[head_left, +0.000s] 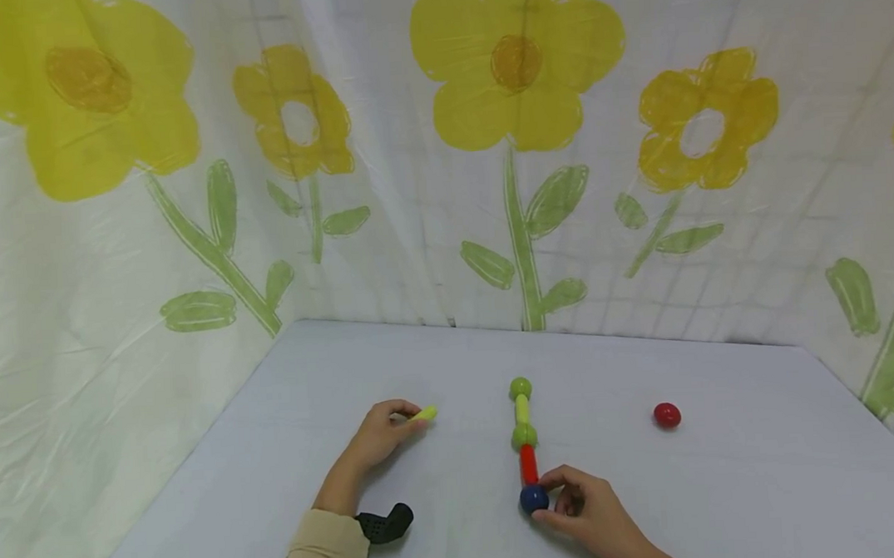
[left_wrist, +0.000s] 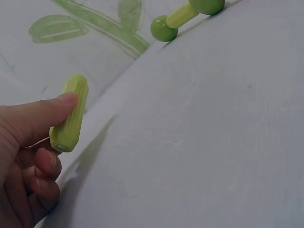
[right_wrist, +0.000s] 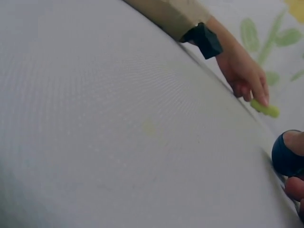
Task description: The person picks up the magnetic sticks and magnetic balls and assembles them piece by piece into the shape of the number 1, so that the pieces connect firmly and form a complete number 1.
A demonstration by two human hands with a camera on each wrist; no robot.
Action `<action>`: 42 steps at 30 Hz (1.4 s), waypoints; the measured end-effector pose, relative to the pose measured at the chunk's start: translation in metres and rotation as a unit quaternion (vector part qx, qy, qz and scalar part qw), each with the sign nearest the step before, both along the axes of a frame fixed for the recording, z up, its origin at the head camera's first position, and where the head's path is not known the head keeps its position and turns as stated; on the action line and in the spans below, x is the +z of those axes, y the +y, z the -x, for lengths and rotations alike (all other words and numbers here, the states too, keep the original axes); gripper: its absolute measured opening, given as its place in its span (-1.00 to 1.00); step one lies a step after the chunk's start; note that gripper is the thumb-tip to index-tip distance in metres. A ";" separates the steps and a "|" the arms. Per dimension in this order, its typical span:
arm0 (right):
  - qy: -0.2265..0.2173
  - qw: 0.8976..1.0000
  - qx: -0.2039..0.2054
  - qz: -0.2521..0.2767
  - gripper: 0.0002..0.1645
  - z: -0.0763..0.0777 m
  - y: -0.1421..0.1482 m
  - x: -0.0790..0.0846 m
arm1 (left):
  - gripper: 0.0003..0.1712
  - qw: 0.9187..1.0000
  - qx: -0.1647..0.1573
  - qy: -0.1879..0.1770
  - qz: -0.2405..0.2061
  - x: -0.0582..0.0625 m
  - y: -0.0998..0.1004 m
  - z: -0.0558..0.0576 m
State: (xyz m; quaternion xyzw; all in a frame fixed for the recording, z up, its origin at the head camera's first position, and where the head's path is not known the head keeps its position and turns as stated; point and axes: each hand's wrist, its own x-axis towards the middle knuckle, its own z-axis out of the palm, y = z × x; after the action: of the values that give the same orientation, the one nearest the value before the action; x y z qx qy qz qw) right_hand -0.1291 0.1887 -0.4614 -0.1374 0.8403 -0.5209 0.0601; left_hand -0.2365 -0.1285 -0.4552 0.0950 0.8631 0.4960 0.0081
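Note:
My left hand [head_left: 385,436] pinches a yellow-green rod [left_wrist: 71,114] between thumb and fingers, just above the white table. To its right lies a joined chain: a green ball [head_left: 521,387], a yellow-green rod [head_left: 523,410], a second green ball [head_left: 525,435], a red rod [head_left: 528,464] and a dark blue ball [head_left: 534,498] at the near end. With thumb and index finger, my right hand [head_left: 588,510] grips the blue ball from its right side. In the right wrist view only the thumb and fingertips show at the edge, on the blue ball [right_wrist: 286,154].
A red ball [head_left: 667,415] lies apart on the right of the white table [head_left: 741,483]. Behind the table hangs a curtain [head_left: 387,273] printed with yellow flowers. A black wrist-worn device [head_left: 386,525] sticks out from the left cuff.

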 end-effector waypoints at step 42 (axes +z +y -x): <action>0.041 0.999 -0.014 0.006 -0.60 0.037 -0.007 0.000 | -0.74 0.954 -0.225 -0.188 -0.063 0.019 0.056 -0.024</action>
State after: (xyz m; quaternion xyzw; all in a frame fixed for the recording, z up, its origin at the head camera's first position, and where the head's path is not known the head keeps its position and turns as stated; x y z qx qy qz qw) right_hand -0.1658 0.1821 -0.4619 -0.1472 0.8406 -0.5210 0.0173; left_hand -0.2123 -0.0723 -0.4365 0.1918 0.7694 0.5433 0.2757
